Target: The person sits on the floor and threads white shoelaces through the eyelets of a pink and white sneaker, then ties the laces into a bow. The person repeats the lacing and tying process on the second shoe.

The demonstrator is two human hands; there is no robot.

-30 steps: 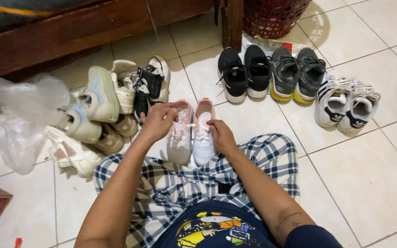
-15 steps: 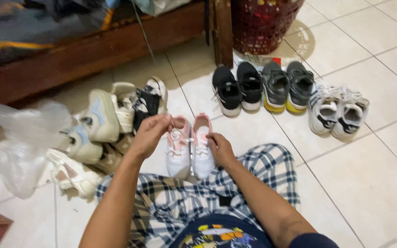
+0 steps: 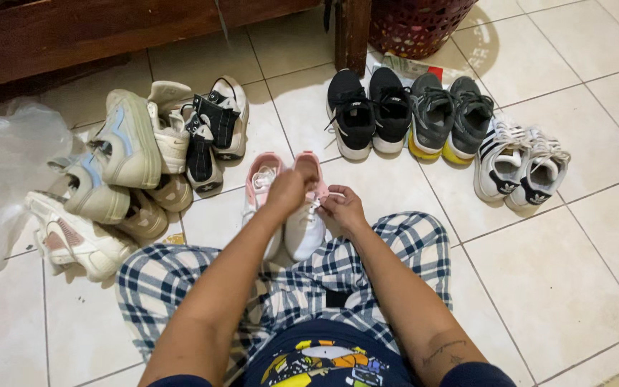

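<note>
- The person sits on a pale tiled floor [image 3: 582,265] with legs in blue-and-white checked trousers [image 3: 410,244] folded in front.
- Both hands meet over a pair of white-and-pink sneakers [image 3: 302,229] standing side by side on the tiles just beyond the knees, toes pointing toward the person.
- The left hand [image 3: 286,192] hovers over the lacing of the right-hand shoe of the pair, fingers curled in narrow; what they pinch is hidden behind the hand, so I cannot tell whether they hold a lace.
- The right hand [image 3: 344,209] lies against the near right side of the same shoe, fingers bent close together and pinched at the laces by the tongue.
- The left shoe of the pair [image 3: 259,183] shows its pink collar and white laces beside the left wrist, touching its partner.
- To the far right a row of shoes stands in pairs: black sneakers [image 3: 370,111], then grey sneakers with yellow soles [image 3: 449,118], then white sneakers with black stripes [image 3: 521,165], each pair just beside the next.
- To the left lies a loose heap of cream and beige sneakers [image 3: 120,172], some tipped on their sides, with a black-and-white high-top pair [image 3: 216,129] at its right edge.
- A clear plastic bag [image 3: 1,172] rests at the far left edge, touching the heap.
- A dark wooden bed frame [image 3: 73,32] runs along the far side, with its leg [image 3: 352,29] next to a red mesh basket [image 3: 417,21].
</note>
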